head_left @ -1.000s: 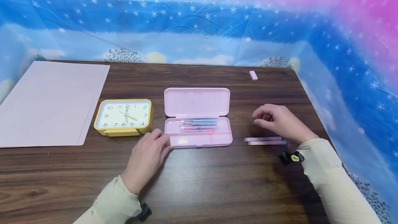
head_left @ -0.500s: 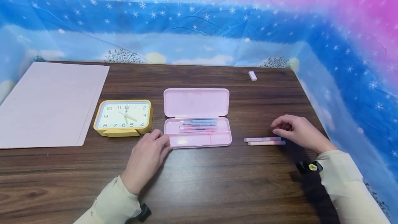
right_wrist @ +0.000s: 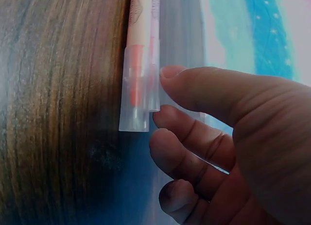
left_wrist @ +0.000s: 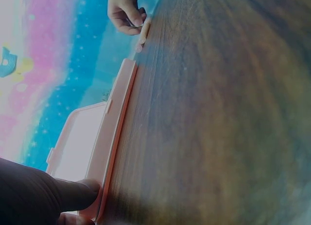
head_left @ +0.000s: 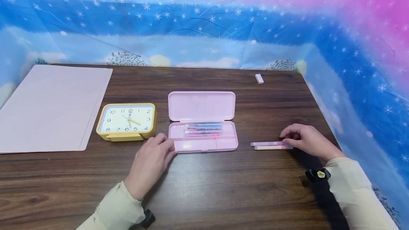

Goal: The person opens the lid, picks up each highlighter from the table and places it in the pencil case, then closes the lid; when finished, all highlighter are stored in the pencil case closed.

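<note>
A pink pencil case lies with its lid laid back, several pens in its rear compartment. My left hand holds the case's left front corner, the thumb pressed on its front wall in the left wrist view. To the right, two highlighters with clear caps lie side by side: an orange one nearer me and a pink one behind it. My right hand is at their right ends, thumb and fingers bent but parted, fingertips right beside the pink one's cap.
A yellow alarm clock stands left of the case, close to my left hand. A large pale pink folder or board lies at the far left. Toward the back right is a small white eraser. A patterned cloth walls the table.
My right hand has moved right and toward me, then lowered to the right ends of the highlighters. The left hand and the pencil case have stayed in place.
</note>
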